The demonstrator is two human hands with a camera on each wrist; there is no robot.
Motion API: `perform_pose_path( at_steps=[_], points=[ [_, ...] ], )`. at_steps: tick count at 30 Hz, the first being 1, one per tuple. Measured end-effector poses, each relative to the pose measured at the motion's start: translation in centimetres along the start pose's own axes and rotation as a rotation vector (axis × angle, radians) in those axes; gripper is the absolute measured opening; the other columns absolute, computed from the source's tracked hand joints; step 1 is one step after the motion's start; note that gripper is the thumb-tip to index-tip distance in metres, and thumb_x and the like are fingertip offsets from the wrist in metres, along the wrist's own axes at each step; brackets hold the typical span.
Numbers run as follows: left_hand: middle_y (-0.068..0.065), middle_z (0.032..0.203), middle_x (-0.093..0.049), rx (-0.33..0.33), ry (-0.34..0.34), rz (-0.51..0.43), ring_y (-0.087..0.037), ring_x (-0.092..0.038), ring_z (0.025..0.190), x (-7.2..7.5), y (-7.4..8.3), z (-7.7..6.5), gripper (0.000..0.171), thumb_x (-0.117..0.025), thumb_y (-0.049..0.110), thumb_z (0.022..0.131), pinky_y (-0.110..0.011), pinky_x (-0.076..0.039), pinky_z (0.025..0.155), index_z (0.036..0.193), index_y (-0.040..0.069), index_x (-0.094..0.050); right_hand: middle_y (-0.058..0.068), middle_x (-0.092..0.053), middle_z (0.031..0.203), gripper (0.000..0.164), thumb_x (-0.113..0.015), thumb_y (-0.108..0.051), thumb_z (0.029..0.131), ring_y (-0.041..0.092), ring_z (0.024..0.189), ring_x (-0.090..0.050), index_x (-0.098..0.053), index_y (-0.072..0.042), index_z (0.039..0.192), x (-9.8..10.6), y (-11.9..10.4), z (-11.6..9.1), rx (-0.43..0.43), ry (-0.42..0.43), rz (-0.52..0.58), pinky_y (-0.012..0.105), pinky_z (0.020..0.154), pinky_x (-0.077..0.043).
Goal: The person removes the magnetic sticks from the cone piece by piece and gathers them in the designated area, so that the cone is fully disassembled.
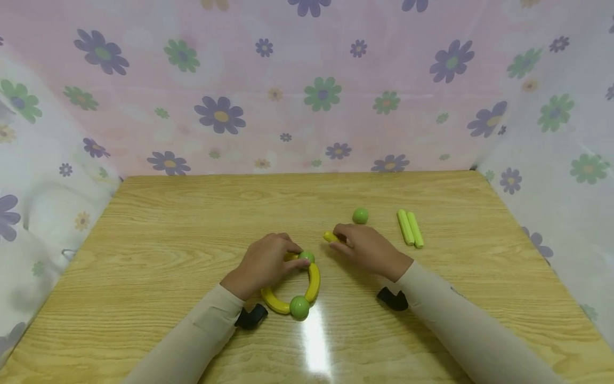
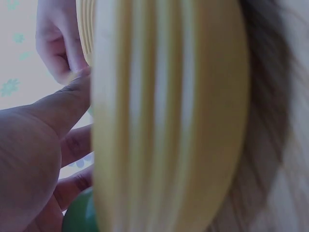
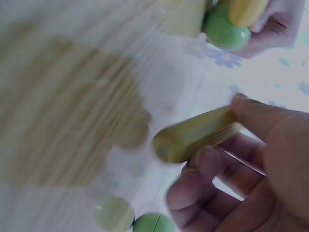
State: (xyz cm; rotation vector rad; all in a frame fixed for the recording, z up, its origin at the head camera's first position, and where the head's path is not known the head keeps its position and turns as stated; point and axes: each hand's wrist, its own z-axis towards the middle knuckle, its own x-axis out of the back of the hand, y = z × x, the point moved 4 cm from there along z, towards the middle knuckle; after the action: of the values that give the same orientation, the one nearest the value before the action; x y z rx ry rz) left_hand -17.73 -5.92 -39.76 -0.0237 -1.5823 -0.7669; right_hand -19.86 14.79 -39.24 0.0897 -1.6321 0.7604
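On the table, curved yellow rods and two green balls form a ring. The near green ball joins two rods at the bottom of the ring. At the top, my left hand pinches the far green ball between thumb and fingers. A ridged yellow rod fills much of the left wrist view and hides part of those fingers. Right of the ring, my right hand holds another yellow rod between thumb and fingers, one rounded end pointing toward the ring.
A loose green ball lies just beyond my right hand. Two straight yellow-green rods lie side by side farther right. A flower-patterned curtain stands behind the table. Black bands show under both wrists.
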Motion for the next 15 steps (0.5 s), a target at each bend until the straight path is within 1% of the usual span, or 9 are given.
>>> perform_pose_path(
  at_steps=[2,4,7,11,13,15],
  points=[
    [0.005,0.099,-0.072,-0.001,-0.002,-0.004,-0.012,-0.063,0.087,0.0,0.0,0.0,0.03,-0.072,0.046,0.089,-0.03,-0.051,0.07,0.105,0.022,-0.081,-0.004,-0.064,0.083,0.018,-0.059,-0.031,0.102,0.007,0.059,-0.046,-0.064,-0.013,0.103,0.7,0.4,-0.8,-0.015,0.036,0.053,0.025,0.055,-0.042],
    [0.005,0.1,-0.073,-0.002,0.001,-0.008,-0.012,-0.064,0.088,0.0,0.1,0.0,0.032,-0.073,0.047,0.089,-0.03,-0.052,0.07,0.106,0.021,-0.081,-0.001,-0.067,0.086,0.021,-0.056,-0.032,0.104,0.008,0.056,-0.049,-0.063,-0.012,0.104,1.6,0.7,-1.5,-0.025,0.089,0.105,0.025,0.054,-0.044],
    [0.005,0.101,-0.073,0.0,0.01,-0.009,-0.012,-0.064,0.088,0.1,0.1,0.0,0.032,-0.072,0.046,0.089,-0.03,-0.052,0.07,0.106,0.021,-0.081,0.004,-0.068,0.089,0.028,-0.05,-0.034,0.106,0.011,0.057,-0.055,-0.062,-0.009,0.109,3.2,1.5,-2.6,-0.04,0.173,0.138,0.026,0.054,-0.047],
    [0.005,0.1,-0.072,0.019,-0.001,-0.006,-0.01,-0.061,0.083,0.1,0.0,-0.1,0.032,-0.072,0.047,0.089,-0.028,-0.049,0.067,0.108,0.022,-0.08,0.012,-0.067,0.095,0.042,-0.04,-0.039,0.109,0.018,0.06,-0.062,-0.057,-0.004,0.123,4.8,3.8,-3.8,-0.135,0.242,0.176,0.028,0.053,-0.05],
    [0.006,0.099,-0.071,0.025,-0.006,-0.003,-0.008,-0.059,0.081,0.1,0.0,-0.1,0.033,-0.072,0.048,0.089,-0.027,-0.047,0.066,0.108,0.022,-0.08,0.017,-0.066,0.098,0.047,-0.036,-0.041,0.109,0.02,0.058,-0.061,-0.054,-0.001,0.127,5.5,5.2,-4.3,-0.188,0.279,0.175,0.029,0.049,-0.049],
    [0.006,0.097,-0.071,0.026,-0.005,-0.002,-0.007,-0.058,0.08,0.1,0.0,-0.1,0.033,-0.072,0.048,0.089,-0.026,-0.046,0.065,0.108,0.023,-0.08,0.019,-0.064,0.099,0.052,-0.033,-0.044,0.109,0.022,0.056,-0.061,-0.051,0.001,0.13,6.1,6.7,-4.7,-0.243,0.307,0.179,0.031,0.046,-0.047]
  ],
)
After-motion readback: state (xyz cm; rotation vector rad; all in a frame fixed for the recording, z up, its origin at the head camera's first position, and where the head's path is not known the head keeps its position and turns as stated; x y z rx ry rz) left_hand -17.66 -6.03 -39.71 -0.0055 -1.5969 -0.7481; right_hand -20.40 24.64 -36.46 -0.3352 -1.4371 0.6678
